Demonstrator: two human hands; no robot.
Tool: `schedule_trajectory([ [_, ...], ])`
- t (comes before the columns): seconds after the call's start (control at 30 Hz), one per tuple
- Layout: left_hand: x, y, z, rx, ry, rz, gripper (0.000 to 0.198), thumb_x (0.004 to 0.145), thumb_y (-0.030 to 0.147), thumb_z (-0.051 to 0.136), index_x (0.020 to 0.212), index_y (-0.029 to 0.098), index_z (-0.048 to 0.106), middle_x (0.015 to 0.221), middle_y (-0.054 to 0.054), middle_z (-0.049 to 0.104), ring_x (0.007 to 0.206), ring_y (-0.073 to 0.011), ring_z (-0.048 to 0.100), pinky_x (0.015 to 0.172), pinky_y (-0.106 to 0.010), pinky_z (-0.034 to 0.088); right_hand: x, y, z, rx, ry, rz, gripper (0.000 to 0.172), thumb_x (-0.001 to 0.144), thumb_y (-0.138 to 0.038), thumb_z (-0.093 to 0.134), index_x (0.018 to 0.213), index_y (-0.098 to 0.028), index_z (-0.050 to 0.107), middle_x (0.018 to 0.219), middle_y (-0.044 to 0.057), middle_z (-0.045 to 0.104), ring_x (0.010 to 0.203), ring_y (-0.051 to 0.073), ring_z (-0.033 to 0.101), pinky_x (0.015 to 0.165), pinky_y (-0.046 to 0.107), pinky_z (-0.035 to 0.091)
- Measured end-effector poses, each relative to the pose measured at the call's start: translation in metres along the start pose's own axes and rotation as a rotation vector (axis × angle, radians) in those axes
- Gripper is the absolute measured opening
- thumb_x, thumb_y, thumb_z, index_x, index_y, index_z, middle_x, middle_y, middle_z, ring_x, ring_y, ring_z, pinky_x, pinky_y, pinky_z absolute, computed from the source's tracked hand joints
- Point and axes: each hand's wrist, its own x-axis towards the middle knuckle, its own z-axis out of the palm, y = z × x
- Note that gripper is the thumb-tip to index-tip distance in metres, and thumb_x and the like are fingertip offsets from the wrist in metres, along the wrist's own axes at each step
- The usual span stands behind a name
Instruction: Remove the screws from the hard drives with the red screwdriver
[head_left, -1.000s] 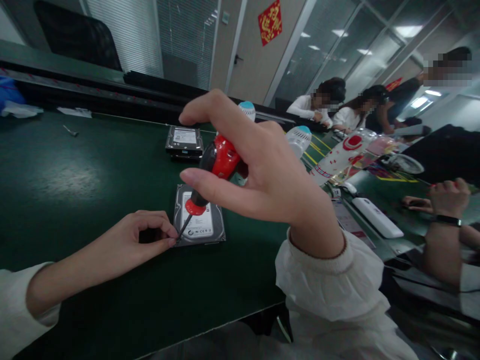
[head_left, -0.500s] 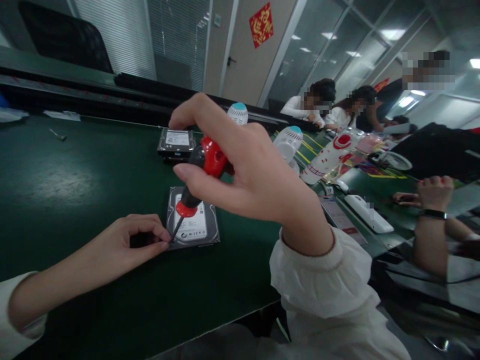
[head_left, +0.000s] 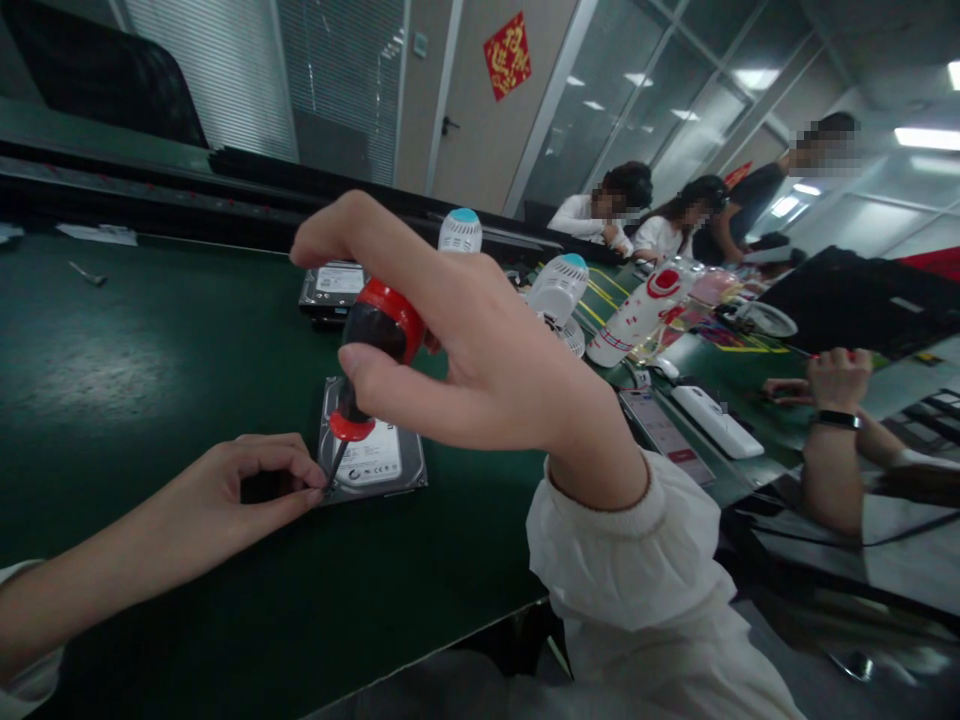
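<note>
Right hand (head_left: 480, 350) grips a red-and-black screwdriver (head_left: 369, 335), thumb on handle. Against a second ago, index finger reaches farther left past the drive stack (head_left: 341, 281); more of the handle's black side shows. Shaft still slants to the near-left corner of the hard drive (head_left: 379, 457), flat on the surface (head_left: 450, 540). Left hand (head_left: 210, 490) unchanged, pinched narrow beside the tip; cannot tell what's between.

Hard drive (head_left: 379, 462) on the table (head_left: 150, 390), screwdriver (head_left: 369, 332) over its near left corner, another drive (head_left: 337, 280) behind, bottle (head_left: 624, 332) away right
</note>
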Motion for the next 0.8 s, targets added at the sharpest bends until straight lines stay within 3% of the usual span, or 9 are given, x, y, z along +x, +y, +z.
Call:
schedule_trajectory([
  [0.13, 0.0007, -0.0030, 0.0011, 0.008, 0.004, -0.014, 0.023, 0.086, 0.040, 0.059, 0.076, 0.023, 0.072, 0.086, 0.000, 0.073, 0.085, -0.0202, 0.065, 0.079, -0.031, 0.050, -0.0009, -0.0013, -0.0022, -0.091, 0.010, 0.046, 0.035, 0.100, -0.039, 0.045, 0.123, -0.014, 0.053, 0.110, 0.001, 0.065, 0.077, 0.007, 0.052, 0.076, 0.027, 0.040],
  [0.23, 0.0001, -0.0024, 0.0016, 0.007, 0.000, -0.028, 0.023, 0.086, 0.040, 0.060, 0.077, 0.023, 0.072, 0.086, 0.000, 0.073, 0.086, -0.0200, 0.065, 0.080, -0.031, 0.050, -0.0013, 0.0009, -0.0019, -0.069, 0.004, 0.030, 0.033, 0.097, -0.033, 0.047, 0.122, -0.013, 0.054, 0.110, 0.002, 0.065, 0.073, 0.006, 0.049, 0.075, 0.027, 0.041],
  [0.37, -0.0010, -0.0020, 0.0017, -0.017, 0.019, -0.026, 0.022, 0.086, 0.038, 0.059, 0.076, 0.023, 0.071, 0.086, 0.001, 0.072, 0.084, -0.0192, 0.065, 0.080, -0.030, 0.049, -0.0006, 0.0019, -0.0009, 0.016, 0.012, -0.080, 0.036, 0.088, -0.018, 0.050, 0.123, -0.011, 0.050, 0.123, 0.003, 0.062, 0.088, 0.006, 0.056, 0.086, 0.024, 0.046],
  [0.43, -0.0009, -0.0025, 0.0015, -0.012, 0.013, -0.015, 0.023, 0.086, 0.039, 0.059, 0.075, 0.023, 0.071, 0.084, 0.001, 0.072, 0.082, -0.0191, 0.064, 0.079, -0.030, 0.049, -0.0005, 0.0003, -0.0017, -0.025, -0.002, -0.034, 0.032, 0.094, -0.027, 0.050, 0.123, -0.013, 0.050, 0.124, 0.002, 0.063, 0.093, 0.007, 0.059, 0.089, 0.025, 0.046],
  [0.53, -0.0005, -0.0033, 0.0012, 0.000, 0.009, -0.022, 0.022, 0.086, 0.039, 0.059, 0.075, 0.023, 0.070, 0.084, 0.001, 0.072, 0.084, -0.0200, 0.064, 0.080, -0.031, 0.049, -0.0010, -0.0024, -0.0040, -0.077, -0.029, 0.058, 0.034, 0.099, -0.038, 0.047, 0.123, -0.015, 0.051, 0.123, 0.002, 0.064, 0.084, 0.006, 0.059, 0.083, 0.027, 0.048],
  [0.67, -0.0001, -0.0044, 0.0016, 0.004, 0.013, -0.062, 0.022, 0.086, 0.039, 0.059, 0.077, 0.024, 0.072, 0.089, 0.000, 0.073, 0.086, -0.0205, 0.065, 0.080, -0.032, 0.050, -0.0010, -0.0025, -0.0054, 0.005, -0.018, -0.048, 0.036, 0.090, -0.020, 0.052, 0.125, -0.011, 0.050, 0.127, 0.001, 0.062, 0.099, 0.007, 0.060, 0.088, 0.024, 0.048],
  [0.73, -0.0001, -0.0049, 0.0019, -0.001, 0.018, -0.043, 0.023, 0.086, 0.040, 0.059, 0.076, 0.024, 0.071, 0.087, 0.001, 0.072, 0.084, -0.0198, 0.064, 0.079, -0.030, 0.050, -0.0006, -0.0017, -0.0048, -0.008, -0.006, -0.050, 0.035, 0.092, -0.026, 0.052, 0.124, -0.012, 0.050, 0.124, 0.000, 0.064, 0.100, 0.007, 0.061, 0.087, 0.024, 0.048],
  [0.8, -0.0004, -0.0045, 0.0023, -0.002, 0.004, -0.020, 0.023, 0.086, 0.040, 0.058, 0.076, 0.023, 0.071, 0.086, 0.001, 0.072, 0.085, -0.0196, 0.065, 0.078, -0.029, 0.050, -0.0003, -0.0011, -0.0042, -0.062, -0.003, 0.011, 0.036, 0.096, -0.038, 0.050, 0.123, -0.014, 0.052, 0.120, 0.000, 0.066, 0.086, 0.006, 0.060, 0.079, 0.025, 0.046],
])
